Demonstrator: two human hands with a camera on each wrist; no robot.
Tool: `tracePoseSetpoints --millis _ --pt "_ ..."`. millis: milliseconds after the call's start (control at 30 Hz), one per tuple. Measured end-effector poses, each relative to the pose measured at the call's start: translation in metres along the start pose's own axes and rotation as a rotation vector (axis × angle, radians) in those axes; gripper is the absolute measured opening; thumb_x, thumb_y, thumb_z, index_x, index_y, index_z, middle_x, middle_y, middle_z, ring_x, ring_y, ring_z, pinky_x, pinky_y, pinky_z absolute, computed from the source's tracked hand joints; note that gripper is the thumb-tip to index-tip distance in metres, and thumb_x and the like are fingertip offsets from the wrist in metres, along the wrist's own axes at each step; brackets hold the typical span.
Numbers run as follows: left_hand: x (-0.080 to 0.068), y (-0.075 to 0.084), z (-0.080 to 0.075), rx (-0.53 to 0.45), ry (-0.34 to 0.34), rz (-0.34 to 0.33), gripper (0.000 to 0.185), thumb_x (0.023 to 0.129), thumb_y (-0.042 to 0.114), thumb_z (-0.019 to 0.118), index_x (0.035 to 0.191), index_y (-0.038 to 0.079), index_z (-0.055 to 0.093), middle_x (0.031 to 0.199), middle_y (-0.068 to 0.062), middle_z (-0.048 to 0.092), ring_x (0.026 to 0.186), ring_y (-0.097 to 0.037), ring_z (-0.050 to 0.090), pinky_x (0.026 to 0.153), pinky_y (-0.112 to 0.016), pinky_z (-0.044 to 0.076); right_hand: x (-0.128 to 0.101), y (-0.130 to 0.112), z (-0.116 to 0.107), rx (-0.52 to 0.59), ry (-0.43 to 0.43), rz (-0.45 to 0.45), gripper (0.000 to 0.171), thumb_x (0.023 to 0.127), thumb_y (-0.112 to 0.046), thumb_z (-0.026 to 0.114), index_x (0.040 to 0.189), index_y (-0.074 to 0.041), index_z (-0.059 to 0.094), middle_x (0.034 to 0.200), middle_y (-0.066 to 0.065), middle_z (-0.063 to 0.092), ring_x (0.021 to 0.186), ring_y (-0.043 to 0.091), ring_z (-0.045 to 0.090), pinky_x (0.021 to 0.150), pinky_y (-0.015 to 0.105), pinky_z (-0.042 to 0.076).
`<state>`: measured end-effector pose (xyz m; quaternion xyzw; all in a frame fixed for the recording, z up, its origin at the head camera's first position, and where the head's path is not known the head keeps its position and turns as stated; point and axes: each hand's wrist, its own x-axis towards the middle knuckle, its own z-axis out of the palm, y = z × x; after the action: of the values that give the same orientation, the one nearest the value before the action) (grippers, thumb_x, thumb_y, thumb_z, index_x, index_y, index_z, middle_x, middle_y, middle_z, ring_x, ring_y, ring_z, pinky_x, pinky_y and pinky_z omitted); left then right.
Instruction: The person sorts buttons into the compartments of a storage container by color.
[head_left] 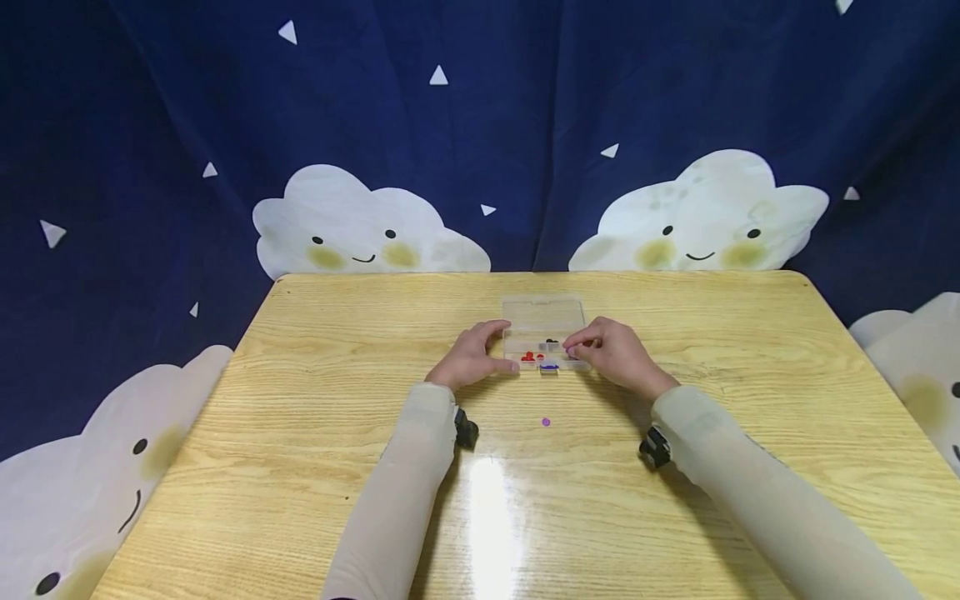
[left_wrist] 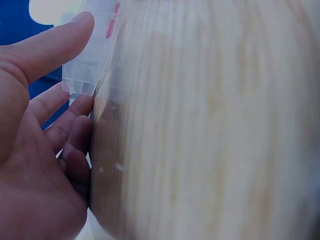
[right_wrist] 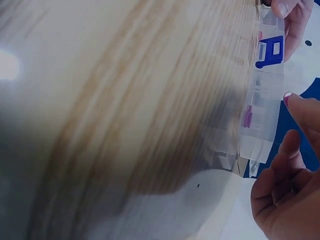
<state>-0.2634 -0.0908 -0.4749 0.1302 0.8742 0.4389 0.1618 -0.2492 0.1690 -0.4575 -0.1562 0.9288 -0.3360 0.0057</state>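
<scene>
A clear plastic compartment box (head_left: 512, 343) lies on the table, its lid (head_left: 543, 312) tipped back. My left hand (head_left: 472, 354) holds the box's left end, thumb at the front corner and fingers toward the back. Over the right-hand compartments, my right hand (head_left: 617, 354) pinches a small purple piece (right_wrist: 287, 98) at its fingertips. Red pieces (head_left: 528, 357) sit in the front left compartment and black ones (head_left: 551, 342) farther back. Another purple piece (right_wrist: 248, 116) shows through the front wall at the right. A blue latch (right_wrist: 270, 52) is on the box's front.
One purple disc (head_left: 546, 422) lies on the wooden table (head_left: 337, 350) in front of the box, between the forearms. Behind the table hangs a dark blue curtain (head_left: 517, 125) with white clouds.
</scene>
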Motion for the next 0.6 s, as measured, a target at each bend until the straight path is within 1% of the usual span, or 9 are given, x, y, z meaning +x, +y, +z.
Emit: tracePoseSetpoints --millis 233,467,600 --pt "0.0001 0.0001 0.0005 -0.010 0.000 0.002 0.079 0.084 0.024 0.081 0.152 0.019 0.041 0.146 -0.009 0.048 0.116 -0.025 0.044 0.103 -0.041 0.041 -0.0016 0.0011 0.0000 0.002 0.004 -0.009 0.014 0.091 -0.010 0.069 0.100 -0.007 0.080 0.088 0.010 0.066 0.073 0.016 0.051 0.062 0.026 0.043" --pt "0.0007 -0.0008 0.0002 -0.009 0.005 -0.005 0.080 0.083 0.025 0.081 0.152 0.020 0.040 0.148 -0.008 0.047 0.120 -0.025 0.045 0.106 -0.042 0.041 -0.0040 0.0010 -0.0021 -0.002 0.021 -0.023 0.014 0.092 -0.009 0.068 0.099 -0.008 0.080 0.087 0.009 0.065 0.074 0.015 0.050 0.062 0.025 0.042" --pt "0.0010 -0.0013 -0.0004 -0.014 0.002 -0.001 0.080 0.083 0.025 0.081 0.152 0.020 0.040 0.148 -0.008 0.047 0.120 -0.025 0.045 0.106 -0.043 0.041 -0.0088 -0.0004 -0.0035 -0.015 0.013 -0.048 0.015 0.092 -0.008 0.067 0.098 -0.009 0.080 0.086 0.007 0.064 0.072 0.015 0.050 0.062 0.025 0.043"
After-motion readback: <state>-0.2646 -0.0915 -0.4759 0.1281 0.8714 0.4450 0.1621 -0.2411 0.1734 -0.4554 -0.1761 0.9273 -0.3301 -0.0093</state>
